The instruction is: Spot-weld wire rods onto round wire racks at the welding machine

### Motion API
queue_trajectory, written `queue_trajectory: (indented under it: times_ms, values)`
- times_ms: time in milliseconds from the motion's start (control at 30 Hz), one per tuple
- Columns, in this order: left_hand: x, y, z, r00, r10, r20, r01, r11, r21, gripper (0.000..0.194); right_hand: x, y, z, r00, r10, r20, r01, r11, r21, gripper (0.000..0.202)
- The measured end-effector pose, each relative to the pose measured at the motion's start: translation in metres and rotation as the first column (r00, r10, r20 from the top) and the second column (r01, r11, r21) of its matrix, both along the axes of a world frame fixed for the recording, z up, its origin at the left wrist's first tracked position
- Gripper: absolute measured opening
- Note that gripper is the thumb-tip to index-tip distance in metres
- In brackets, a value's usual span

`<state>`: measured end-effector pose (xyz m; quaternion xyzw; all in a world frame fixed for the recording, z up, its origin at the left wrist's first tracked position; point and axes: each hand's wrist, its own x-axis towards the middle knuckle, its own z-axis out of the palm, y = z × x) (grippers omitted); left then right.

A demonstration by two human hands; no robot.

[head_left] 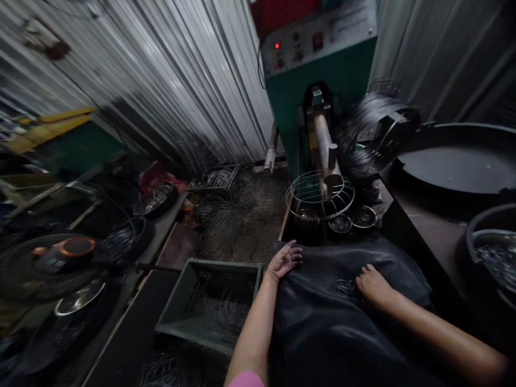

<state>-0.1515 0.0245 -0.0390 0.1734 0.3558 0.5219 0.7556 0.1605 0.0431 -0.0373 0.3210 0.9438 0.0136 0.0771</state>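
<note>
Right now, a bunch of wire rings point(344, 289) lies on the black sheet point(318, 322), just beside the fingers of the right hand point(374, 286). Those fingers are bent, and I cannot tell if they grip any wire. The left hand point(284, 261) is near the sheet's far edge, its fingers spread and loose, well apart from the rings. Past both hands is a round wire frame point(322, 201).

Black sheet point(314, 322), grey-green crate point(177, 301), pink sleeve point(246, 379)
</note>
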Motion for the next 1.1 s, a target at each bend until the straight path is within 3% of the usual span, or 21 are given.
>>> queue_trajectory:
  times_ms: [100,233,333,433,500,600,733,867,967,1033,1067,1100]
  values:
    - [-0.008,0.029,0.024,0.990,0.025,-0.140,-0.037,0.996,-0.078,0.034,-0.001,-0.004,-0.012,0.994,0.003,-0.107,0.005,0.997,0.073,0.023]
    - [-0.027,0.089,0.077,0.921,0.170,-0.350,-0.226,0.966,-0.125,0.032,0.008,-0.007,-0.008,0.979,-0.033,-0.201,0.052,0.995,0.088,0.024]
    - [-0.035,0.136,0.114,0.819,0.154,-0.553,-0.247,0.964,-0.097,0.042,0.020,-0.006,0.002,0.963,-0.162,-0.216,0.158,0.987,-0.039,0.029]
    - [-0.035,0.171,0.135,0.711,0.068,-0.700,-0.206,0.972,-0.115,0.052,0.035,-0.004,0.011,0.899,-0.357,-0.255,0.291,0.920,-0.262,0.033]
    - [-0.033,0.188,0.138,0.674,-0.002,-0.738,-0.181,0.969,-0.168,0.050,0.044,-0.004,0.018,0.835,-0.453,-0.312,0.303,0.852,-0.428,0.029]
    - [-0.031,0.207,0.131,0.716,-0.077,-0.694,-0.119,0.966,-0.230,0.040,0.053,-0.009,0.024,0.737,-0.552,-0.391,0.266,0.768,-0.583,0.022]
    - [-0.031,0.223,0.122,0.806,-0.146,-0.574,0.011,0.973,-0.232,0.029,0.058,-0.018,0.007,0.657,-0.608,-0.446,0.268,0.741,-0.616,0.019]
    - [-0.029,0.221,0.124,0.778,-0.196,-0.598,0.007,0.953,-0.304,0.025,0.056,-0.021,-0.022,0.635,-0.630,-0.446,0.269,0.722,-0.637,0.018]
    - [-0.028,0.211,0.127,0.781,-0.184,-0.597,-0.013,0.950,-0.311,0.022,0.053,-0.025,-0.020,0.615,-0.668,-0.419,0.255,0.672,-0.696,0.017]
    - [-0.027,0.206,0.127,0.802,-0.166,-0.574,-0.033,0.947,-0.319,0.022,0.051,-0.026,-0.009,0.571,-0.733,-0.370,0.259,0.588,-0.766,0.015]
    - [-0.026,0.205,0.126,0.811,-0.134,-0.570,-0.069,0.945,-0.321,0.022,0.050,-0.025,-0.003,0.543,-0.779,-0.314,0.264,0.513,-0.817,0.015]
    - [-0.023,0.204,0.126,0.821,-0.094,-0.563,-0.112,0.940,-0.322,0.023,0.050,-0.025,0.004,0.511,-0.834,-0.211,0.282,0.394,-0.875,0.017]
